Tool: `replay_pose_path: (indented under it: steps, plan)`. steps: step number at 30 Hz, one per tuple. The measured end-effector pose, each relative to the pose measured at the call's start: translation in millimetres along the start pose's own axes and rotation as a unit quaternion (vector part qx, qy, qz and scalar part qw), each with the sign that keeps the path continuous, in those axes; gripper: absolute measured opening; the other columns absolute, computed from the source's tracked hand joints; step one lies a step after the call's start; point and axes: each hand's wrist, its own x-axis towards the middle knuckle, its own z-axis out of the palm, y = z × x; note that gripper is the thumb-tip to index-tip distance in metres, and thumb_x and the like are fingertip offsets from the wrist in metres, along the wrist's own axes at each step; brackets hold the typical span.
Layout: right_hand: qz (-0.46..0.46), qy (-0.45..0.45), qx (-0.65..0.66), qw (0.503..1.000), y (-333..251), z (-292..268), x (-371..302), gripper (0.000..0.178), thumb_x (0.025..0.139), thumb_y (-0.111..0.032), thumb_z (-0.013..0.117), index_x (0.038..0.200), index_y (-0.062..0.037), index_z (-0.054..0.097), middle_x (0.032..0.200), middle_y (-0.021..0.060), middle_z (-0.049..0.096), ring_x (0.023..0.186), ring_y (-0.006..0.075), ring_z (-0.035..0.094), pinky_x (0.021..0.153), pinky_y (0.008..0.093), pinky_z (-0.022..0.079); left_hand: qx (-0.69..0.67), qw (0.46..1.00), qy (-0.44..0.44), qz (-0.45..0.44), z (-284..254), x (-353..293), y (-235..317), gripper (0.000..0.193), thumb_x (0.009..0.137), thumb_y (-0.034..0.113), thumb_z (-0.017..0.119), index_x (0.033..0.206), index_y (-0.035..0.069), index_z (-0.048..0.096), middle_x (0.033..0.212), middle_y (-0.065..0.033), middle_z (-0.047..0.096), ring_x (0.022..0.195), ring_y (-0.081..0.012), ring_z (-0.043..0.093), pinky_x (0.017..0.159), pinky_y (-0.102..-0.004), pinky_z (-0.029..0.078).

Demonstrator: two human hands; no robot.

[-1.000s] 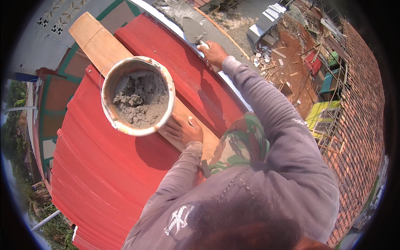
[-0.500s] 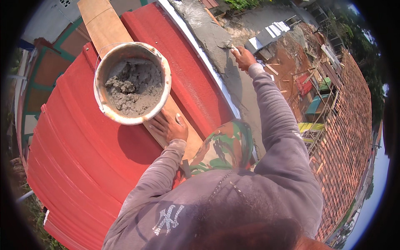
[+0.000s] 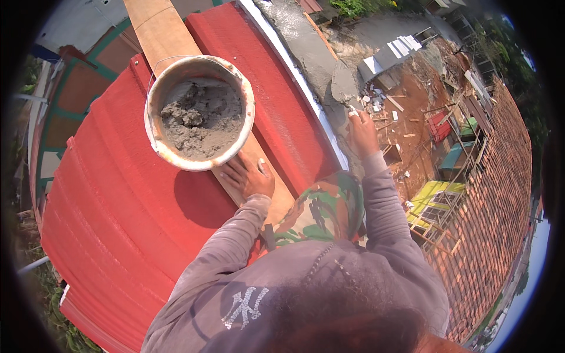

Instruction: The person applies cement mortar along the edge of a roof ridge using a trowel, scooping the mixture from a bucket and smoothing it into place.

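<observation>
The right hand (image 3: 363, 134) gripped a trowel (image 3: 344, 83) by its handle, blade at the outer edge of the ledge (image 3: 301, 44). The left hand (image 3: 252, 176), holding nothing, lay spread on the plank (image 3: 168, 32) beside the bucket (image 3: 250, 112). Much of the ledge looked coated and smooth; mortar (image 3: 206, 132) in the bucket lay lumpy, unspread.

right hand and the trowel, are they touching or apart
Touching: the head view shows the right hand closed around the trowel at its pale handle, blade pointing outward.
</observation>
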Motion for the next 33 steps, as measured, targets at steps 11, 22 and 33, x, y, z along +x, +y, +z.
replay_pose_path:
  steps: [11,22,33]
  plan:
    - [-0.426,-0.163,-0.424,0.782,-215.3,41.5,-124.1,0.040,0.102,-0.025,0.069,0.138,-0.0077,0.065,0.100,0.0171,0.076,0.091,0.0312,0.078,0.076,0.0442,0.061,0.020,1.000,0.011,0.007,-1.3,-0.4,-10.4,0.082,0.103,0.046,0.053,0.168,0.003,0.027,0.172,-0.0356,0.015,0.161,-0.0546,0.010,0.130,-0.0663,0.007]
    - [-0.568,-0.142,-0.666,0.462,-280.8,187.3,-97.5,0.019,0.093,-0.014,0.073,0.105,0.0003,0.077,0.100,0.0147,0.075,0.092,0.0287,0.078,0.078,0.0382,0.065,-0.011,1.000,0.016,0.005,-6.5,1.3,-5.8,0.088,0.101,0.043,0.057,0.170,0.003,0.020,0.173,-0.0351,0.012,0.161,-0.0553,0.006,0.129,-0.0668,0.007]
    - [-0.466,-0.203,-0.630,0.587,-279.2,135.1,-113.3,0.019,0.093,-0.009,0.067,0.105,0.0002,0.078,0.095,0.0195,0.078,0.087,0.0354,0.079,0.074,0.0439,0.065,-0.017,1.000,0.008,-0.007,0.9,-2.1,-13.8,0.086,0.101,0.044,0.056,0.169,0.002,0.023,0.172,-0.0352,0.015,0.161,-0.0556,0.008,0.130,-0.0664,0.004]
